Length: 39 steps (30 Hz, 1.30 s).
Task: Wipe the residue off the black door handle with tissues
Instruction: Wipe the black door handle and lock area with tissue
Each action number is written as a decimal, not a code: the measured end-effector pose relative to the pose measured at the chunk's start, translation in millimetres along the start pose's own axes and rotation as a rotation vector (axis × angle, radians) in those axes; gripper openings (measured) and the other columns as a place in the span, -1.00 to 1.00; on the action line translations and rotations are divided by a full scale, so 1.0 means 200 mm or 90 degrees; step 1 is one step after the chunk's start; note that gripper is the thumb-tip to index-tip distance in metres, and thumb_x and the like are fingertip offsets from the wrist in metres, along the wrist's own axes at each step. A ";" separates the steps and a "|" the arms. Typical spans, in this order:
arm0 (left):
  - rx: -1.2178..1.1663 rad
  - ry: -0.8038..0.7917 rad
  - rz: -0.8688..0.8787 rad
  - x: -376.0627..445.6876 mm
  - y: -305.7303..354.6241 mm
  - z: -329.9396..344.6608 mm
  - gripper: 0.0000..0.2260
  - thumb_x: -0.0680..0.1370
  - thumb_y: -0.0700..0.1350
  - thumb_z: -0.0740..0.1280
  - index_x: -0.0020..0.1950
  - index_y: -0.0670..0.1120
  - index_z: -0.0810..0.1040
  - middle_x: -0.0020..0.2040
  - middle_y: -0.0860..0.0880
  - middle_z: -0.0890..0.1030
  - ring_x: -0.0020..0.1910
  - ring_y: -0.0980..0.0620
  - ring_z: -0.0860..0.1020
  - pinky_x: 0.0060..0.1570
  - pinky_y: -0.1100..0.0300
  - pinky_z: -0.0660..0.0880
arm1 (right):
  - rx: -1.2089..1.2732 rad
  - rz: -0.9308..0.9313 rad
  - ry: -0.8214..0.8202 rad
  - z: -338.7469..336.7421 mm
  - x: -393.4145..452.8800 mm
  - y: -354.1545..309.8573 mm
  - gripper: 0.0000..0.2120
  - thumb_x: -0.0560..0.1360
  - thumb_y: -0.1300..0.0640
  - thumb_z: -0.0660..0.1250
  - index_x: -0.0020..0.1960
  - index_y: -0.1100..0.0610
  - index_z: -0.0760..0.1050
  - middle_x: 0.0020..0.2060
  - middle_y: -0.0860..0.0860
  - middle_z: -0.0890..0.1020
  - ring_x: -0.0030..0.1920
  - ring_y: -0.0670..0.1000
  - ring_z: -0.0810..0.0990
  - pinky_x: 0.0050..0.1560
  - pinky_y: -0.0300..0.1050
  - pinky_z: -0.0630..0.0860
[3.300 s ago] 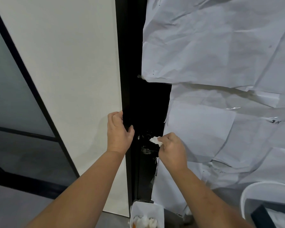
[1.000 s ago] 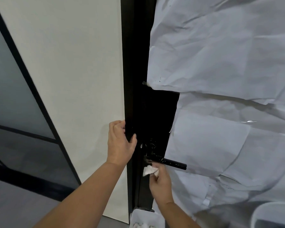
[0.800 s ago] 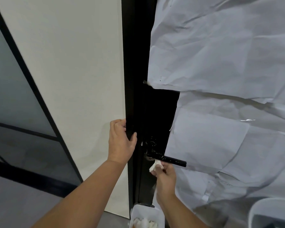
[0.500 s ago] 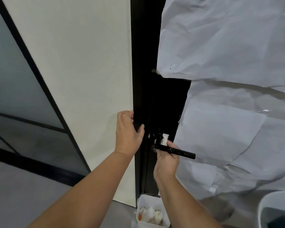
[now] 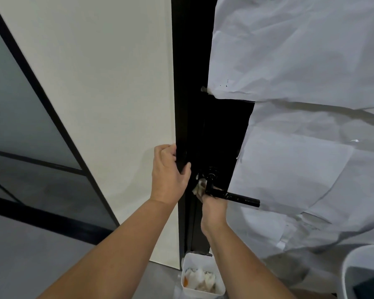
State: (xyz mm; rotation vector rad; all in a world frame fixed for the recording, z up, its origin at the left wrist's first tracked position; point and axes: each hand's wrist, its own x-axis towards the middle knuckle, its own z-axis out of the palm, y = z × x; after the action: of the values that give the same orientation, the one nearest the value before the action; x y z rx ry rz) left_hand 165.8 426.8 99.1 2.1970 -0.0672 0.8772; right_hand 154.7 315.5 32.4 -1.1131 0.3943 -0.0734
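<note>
The black door handle [image 5: 235,198] sticks out to the right from the dark door [image 5: 216,134], with pale smears on its bar. My right hand [image 5: 213,209] reaches up from below and pinches a crumpled white tissue [image 5: 200,186] against the handle's neck on the left side. My left hand [image 5: 168,173] grips the black edge of the door, just left of the handle.
Crumpled white paper sheets [image 5: 300,104] cover the door to the right. A white wall panel [image 5: 108,104] stands to the left. On the floor below sits a small white bin [image 5: 203,275] with used tissues. A white chair edge [image 5: 354,262] shows at the bottom right.
My right hand moved the tissue from above the handle's neck down to its left side. My left hand kept its hold on the door edge.
</note>
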 end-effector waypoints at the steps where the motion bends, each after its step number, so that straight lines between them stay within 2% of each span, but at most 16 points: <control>1: 0.000 -0.006 -0.004 0.00 0.00 0.00 -0.54 0.41 -0.17 0.49 0.24 -0.05 0.39 0.10 0.03 0.33 -0.04 0.12 0.42 -0.02 0.17 0.56 | -0.030 0.031 0.006 -0.02 0.00 -0.01 -0.86 0.47 0.35 0.29 -0.08 0.23 0.61 -0.25 0.05 0.65 -0.22 0.01 0.59 0.02 -0.10 0.50; 5: 0.008 -0.009 -0.003 0.00 -0.01 0.00 -0.55 0.41 -0.16 0.48 0.25 -0.11 0.42 0.11 -0.02 0.37 -0.01 0.11 0.41 -0.01 0.14 0.56 | -0.113 0.138 -0.005 -0.10 -0.06 0.01 -0.88 0.43 0.35 0.32 -0.08 0.24 0.59 -0.23 0.10 0.61 -0.22 0.07 0.58 0.07 0.02 0.53; 8: 0.012 -0.011 -0.006 0.01 -0.01 0.01 -0.56 0.41 -0.16 0.48 0.25 -0.12 0.44 0.10 -0.03 0.39 -0.01 0.11 0.39 -0.01 0.13 0.55 | -0.177 0.122 -0.059 -0.13 -0.18 0.01 -0.90 0.45 0.35 0.31 -0.17 0.19 0.56 -0.30 0.08 0.58 -0.29 0.01 0.55 -0.09 -0.04 0.56; 10: 0.017 -0.013 -0.008 0.01 -0.02 0.01 -0.57 0.41 -0.15 0.48 0.24 -0.12 0.45 0.09 -0.03 0.39 0.00 0.11 0.39 0.00 0.13 0.55 | -0.258 0.063 -0.086 -0.15 -0.24 0.00 -0.84 0.47 0.31 0.31 -0.24 0.13 0.56 -0.31 -0.01 0.61 -0.28 -0.06 0.55 -0.14 -0.10 0.57; 13: 0.012 -0.013 -0.007 0.00 -0.02 0.01 -0.57 0.42 -0.16 0.48 0.24 -0.14 0.45 0.11 -0.03 0.39 0.02 0.10 0.39 0.01 0.12 0.54 | -0.378 -0.102 -0.098 -0.17 -0.30 -0.04 -0.82 0.50 0.20 0.31 -0.17 -0.04 0.61 -0.17 -0.10 0.65 -0.15 -0.14 0.59 -0.02 -0.10 0.58; 15: 0.005 -0.012 -0.012 0.00 -0.01 0.01 -0.57 0.42 -0.17 0.47 0.24 -0.15 0.44 0.12 -0.04 0.39 0.03 0.09 0.41 0.01 0.11 0.55 | -0.424 -0.231 -0.072 -0.18 -0.32 -0.10 -0.81 0.52 0.19 0.31 -0.06 -0.08 0.62 -0.11 -0.11 0.61 -0.08 -0.18 0.58 0.00 -0.25 0.52; 18: -0.003 -0.012 -0.016 0.00 0.00 0.01 -0.56 0.43 -0.18 0.47 0.26 -0.12 0.43 0.13 -0.03 0.38 0.04 0.08 0.43 0.03 0.11 0.56 | -0.428 -0.368 -0.013 -0.18 -0.30 -0.24 -0.80 0.54 0.21 0.29 0.06 -0.02 0.60 -0.10 -0.08 0.52 -0.11 -0.19 0.54 -0.08 -0.47 0.41; 22: -0.006 -0.018 -0.020 -0.01 0.00 0.01 -0.54 0.44 -0.17 0.47 0.28 -0.09 0.40 0.14 0.00 0.35 0.02 0.06 0.47 0.02 0.09 0.57 | -0.471 -0.410 0.023 -0.20 -0.19 -0.38 -0.80 0.56 0.23 0.26 0.07 0.01 0.59 -0.13 -0.10 0.48 -0.17 -0.10 0.52 -0.16 -0.49 0.38; 25: -0.005 -0.021 -0.026 -0.01 0.00 0.01 -0.54 0.44 -0.16 0.47 0.28 -0.09 0.41 0.14 0.01 0.35 0.01 0.07 0.47 0.03 0.11 0.57 | -0.589 -0.439 0.077 -0.26 -0.12 -0.38 -0.78 0.54 0.29 0.24 0.05 0.11 0.61 -0.15 -0.07 0.48 -0.17 -0.04 0.50 -0.19 -0.55 0.32; 27: 0.000 -0.020 -0.024 -0.01 0.00 0.00 -0.54 0.44 -0.16 0.47 0.28 -0.09 0.40 0.15 0.00 0.35 0.00 0.07 0.47 0.02 0.12 0.57 | -0.670 -0.474 0.071 -0.27 -0.12 -0.34 -0.72 0.47 0.41 0.25 0.02 0.14 0.62 -0.17 -0.04 0.49 -0.16 0.00 0.52 -0.17 -0.49 0.36; 29: -0.001 -0.017 -0.025 -0.01 0.01 0.00 -0.55 0.44 -0.16 0.47 0.28 -0.09 0.40 0.15 0.01 0.35 0.00 0.07 0.47 0.03 0.14 0.57 | -0.720 -0.549 0.037 -0.24 -0.12 -0.29 -0.64 0.35 0.52 0.28 -0.04 0.15 0.63 -0.21 0.00 0.52 -0.18 0.03 0.53 -0.17 -0.27 0.49; 31: -0.005 -0.016 -0.023 -0.01 0.01 0.00 -0.55 0.43 -0.18 0.47 0.27 -0.10 0.41 0.14 0.00 0.36 0.00 0.07 0.46 0.03 0.14 0.56 | -0.710 -0.593 0.000 -0.18 -0.15 -0.25 -0.61 0.32 0.53 0.28 -0.06 0.11 0.62 -0.20 0.00 0.53 -0.18 0.00 0.53 -0.14 -0.21 0.53; 34: 0.002 -0.012 -0.024 -0.01 0.01 0.00 -0.55 0.42 -0.19 0.47 0.26 -0.11 0.42 0.12 -0.01 0.37 -0.01 0.08 0.43 0.00 0.13 0.56 | -0.602 -0.520 -0.100 -0.07 -0.24 -0.21 -0.60 0.43 0.44 0.24 -0.04 -0.05 0.57 -0.18 -0.06 0.52 -0.20 -0.15 0.51 -0.12 -0.43 0.43; 35: 0.003 -0.013 -0.024 -0.01 0.00 0.00 -0.55 0.42 -0.19 0.48 0.25 -0.10 0.42 0.11 0.00 0.36 -0.02 0.08 0.43 -0.02 0.14 0.56 | -0.567 -0.491 -0.100 -0.06 -0.27 -0.21 -0.63 0.46 0.40 0.24 -0.05 -0.06 0.58 -0.17 -0.06 0.52 -0.19 -0.16 0.52 -0.12 -0.47 0.40; 37: 0.006 -0.014 -0.009 -0.01 0.00 -0.01 -0.53 0.42 -0.19 0.49 0.26 -0.11 0.41 0.11 0.00 0.36 -0.04 0.06 0.45 -0.02 0.16 0.56 | -0.493 -0.453 -0.027 -0.07 -0.25 -0.25 -0.72 0.51 0.35 0.25 -0.05 0.02 0.63 -0.13 -0.05 0.55 -0.14 -0.13 0.55 -0.07 -0.46 0.40; 39: 0.011 -0.020 -0.001 -0.01 0.00 -0.01 -0.52 0.43 -0.17 0.49 0.28 -0.10 0.40 0.12 0.00 0.35 -0.03 0.07 0.45 -0.01 0.20 0.55 | -0.468 -0.400 0.052 -0.10 -0.18 -0.33 -0.79 0.54 0.27 0.25 0.01 0.07 0.62 -0.09 -0.03 0.58 -0.09 -0.06 0.57 -0.01 -0.28 0.48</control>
State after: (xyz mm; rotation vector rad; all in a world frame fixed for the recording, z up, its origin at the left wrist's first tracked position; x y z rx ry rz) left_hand 163.5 428.0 98.4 2.2261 -0.0730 0.8459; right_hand 123.1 277.6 92.5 -1.9375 0.1203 -0.5636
